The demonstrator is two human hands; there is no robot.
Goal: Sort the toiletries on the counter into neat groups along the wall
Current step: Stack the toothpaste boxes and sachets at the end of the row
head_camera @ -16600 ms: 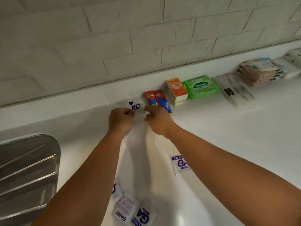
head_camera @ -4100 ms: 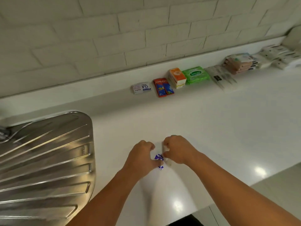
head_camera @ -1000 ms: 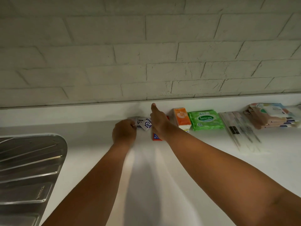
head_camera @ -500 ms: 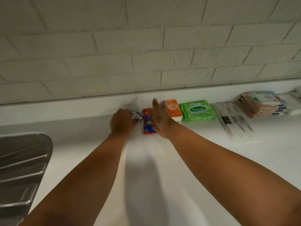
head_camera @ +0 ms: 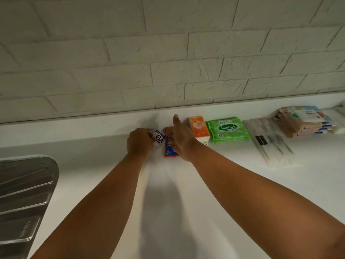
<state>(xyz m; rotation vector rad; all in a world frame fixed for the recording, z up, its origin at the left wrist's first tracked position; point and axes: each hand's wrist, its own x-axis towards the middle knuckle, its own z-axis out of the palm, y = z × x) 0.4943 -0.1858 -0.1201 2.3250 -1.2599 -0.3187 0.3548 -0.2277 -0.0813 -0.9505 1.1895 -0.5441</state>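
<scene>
**Both hands at the sachets by the wall**

Left hand [head_camera: 140, 142] is curling its fingers round white sachets [head_camera: 158, 138] w/ "GA" print, gripping them at their left edge; the sachets are sitting at the back of the white tabletop [head_camera: 186, 202], against the low ledge under the brick wall [head_camera: 168, 53].

Right hand [head_camera: 182, 139] is resting just right of the sachets, index finger sticking up toward the wall, other fingers bent down onto the red-and-blue toothpaste boxes [head_camera: 169, 148]. It's covering most of the boxes; can't tell if it's pinching them or only pressing on them. The boxes are lying flat btwn the two hands, touching or nearly touching the sachets.

Right of the right hand, in a row along the wall: orange tissue pack [head_camera: 198, 128] right beside the hand, then green Sanicare wipes [head_camera: 228, 129], then clear-wrapped long thin items [head_camera: 268, 141] (contents too blurry to name), then a stack of soft packs [head_camera: 302, 121] furthest off.

Well left of the left hand and nearer the person, steel sink drainboard [head_camera: 24, 193] is showing at the frame edge.
</scene>
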